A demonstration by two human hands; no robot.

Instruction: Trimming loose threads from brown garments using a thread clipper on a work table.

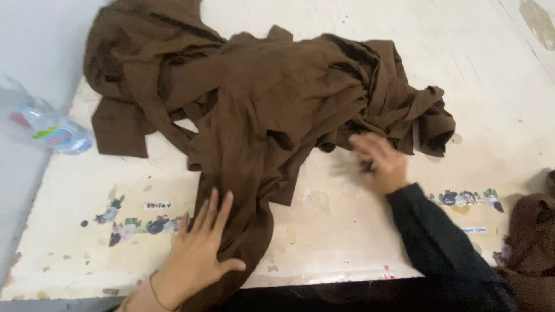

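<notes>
Fingers of the left hand point(196, 257) lie spread and flat, pressing the near strip of the brown cloth point(272, 98) onto the white table point(347, 231). The right hand point(378, 162), motion-blurred, touches the cloth's right edge with fingers loosely extended; whether it grips cannot be told. The cloth lies crumpled across the far centre.

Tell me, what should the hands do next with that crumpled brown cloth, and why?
Probably the right hand should pull the bunched edge of the brown cloth outward. The left hand lies flat on the cloth's lower strip, pinning it to the table, while the rest sits in a crumpled heap.
</notes>
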